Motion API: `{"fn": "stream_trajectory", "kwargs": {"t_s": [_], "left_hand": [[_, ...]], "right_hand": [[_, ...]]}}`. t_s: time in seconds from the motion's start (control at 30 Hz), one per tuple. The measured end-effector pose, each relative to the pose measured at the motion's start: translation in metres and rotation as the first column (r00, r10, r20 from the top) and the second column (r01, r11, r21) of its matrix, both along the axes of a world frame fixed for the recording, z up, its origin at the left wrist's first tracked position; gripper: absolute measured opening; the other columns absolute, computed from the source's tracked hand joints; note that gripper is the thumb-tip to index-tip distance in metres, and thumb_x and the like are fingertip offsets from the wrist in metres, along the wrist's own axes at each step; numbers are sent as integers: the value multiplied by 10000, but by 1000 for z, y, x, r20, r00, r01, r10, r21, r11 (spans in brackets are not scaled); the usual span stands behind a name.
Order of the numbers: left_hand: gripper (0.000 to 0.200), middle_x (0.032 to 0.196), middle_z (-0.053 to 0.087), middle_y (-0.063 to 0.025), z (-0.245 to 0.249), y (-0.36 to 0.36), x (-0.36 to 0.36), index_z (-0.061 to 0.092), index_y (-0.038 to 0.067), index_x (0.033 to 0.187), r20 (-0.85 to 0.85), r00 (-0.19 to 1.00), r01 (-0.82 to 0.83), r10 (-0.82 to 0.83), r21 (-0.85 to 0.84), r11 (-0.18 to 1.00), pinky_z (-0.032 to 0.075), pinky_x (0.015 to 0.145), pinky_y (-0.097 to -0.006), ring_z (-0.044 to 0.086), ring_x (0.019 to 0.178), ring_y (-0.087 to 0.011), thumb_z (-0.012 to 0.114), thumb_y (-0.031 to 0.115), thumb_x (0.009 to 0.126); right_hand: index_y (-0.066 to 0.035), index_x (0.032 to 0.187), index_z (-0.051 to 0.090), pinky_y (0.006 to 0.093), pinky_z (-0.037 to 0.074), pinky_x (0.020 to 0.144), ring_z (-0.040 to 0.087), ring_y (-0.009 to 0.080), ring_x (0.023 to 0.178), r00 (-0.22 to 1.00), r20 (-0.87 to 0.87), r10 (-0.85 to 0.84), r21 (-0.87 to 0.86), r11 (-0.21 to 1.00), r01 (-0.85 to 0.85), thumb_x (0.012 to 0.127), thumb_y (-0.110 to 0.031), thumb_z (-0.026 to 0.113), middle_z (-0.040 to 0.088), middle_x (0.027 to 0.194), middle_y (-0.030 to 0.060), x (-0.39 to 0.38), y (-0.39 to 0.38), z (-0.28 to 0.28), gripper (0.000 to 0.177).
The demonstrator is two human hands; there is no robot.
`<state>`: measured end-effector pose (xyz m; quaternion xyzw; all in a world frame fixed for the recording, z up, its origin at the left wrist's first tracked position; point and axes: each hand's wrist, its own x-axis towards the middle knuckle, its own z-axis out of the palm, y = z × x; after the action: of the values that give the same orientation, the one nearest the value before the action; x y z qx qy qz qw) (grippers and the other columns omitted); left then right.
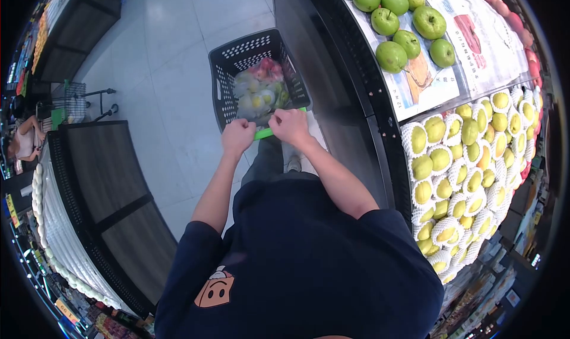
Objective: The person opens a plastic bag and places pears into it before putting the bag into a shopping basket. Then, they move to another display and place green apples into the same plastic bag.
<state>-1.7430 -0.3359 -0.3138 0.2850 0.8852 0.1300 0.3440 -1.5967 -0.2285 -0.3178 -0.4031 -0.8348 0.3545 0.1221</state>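
In the head view a black perforated shopping basket [218, 72] stands in front of me, with a bright green handle [263, 133] along its near side. My left hand [238, 135] is closed round the handle's left end. Farther right along the same handle, my right hand [290, 127] is closed on it too. Inside the basket lie clear plastic bags of produce: red fruit in one bag [267, 70], and yellow-green fruit, some in white foam nets, in another bag [259, 98]. My fingers hide parts of the handle.
On my right, a display holds green apples [408, 44] on printed paper and yellow-green fruit in foam nets [460, 173]. A dark stand [113, 184] lines the left side. Beyond it are a wire shopping cart [74, 104] and another person [28, 138]. Pale floor tiles [172, 95] run between.
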Motion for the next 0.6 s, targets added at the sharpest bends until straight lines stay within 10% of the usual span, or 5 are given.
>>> {"fn": "stream_trajectory", "kwargs": {"t_s": [0.6], "left_hand": [[309,752,693,-193,-3,79,-92,722,70,728,222,974,45,-52,34,998,545,746,-478,684,771,-383,584,340,787]], "right_hand": [[-86,613,629,459,521,558,636,340,538,996,79,41,6,999,-41,778,-188,637,621,559,119,-94,89,-13,194]]}}
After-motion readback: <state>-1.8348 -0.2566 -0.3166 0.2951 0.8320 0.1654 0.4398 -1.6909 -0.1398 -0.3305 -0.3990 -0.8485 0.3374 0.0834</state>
